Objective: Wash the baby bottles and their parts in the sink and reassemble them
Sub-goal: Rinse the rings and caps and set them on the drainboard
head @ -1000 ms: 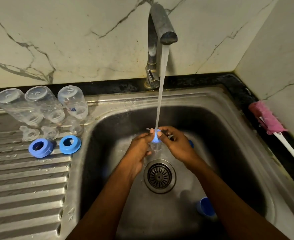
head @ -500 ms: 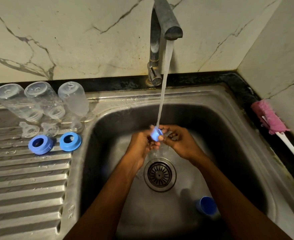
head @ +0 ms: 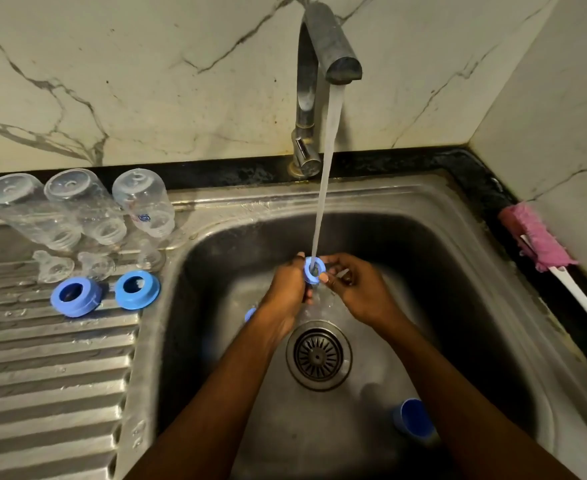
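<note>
A small blue printed mark is seen on the side of the rightmost clear baby bottle (head: 143, 206), which is stood upside down on the drainboard (head: 42, 375). Its letters are too blurred to be read. No other text is legible.

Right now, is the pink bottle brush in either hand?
No: the pink bottle brush lies on the counter right of the sink, while the left hand and right hand hold a blue ring.
</note>
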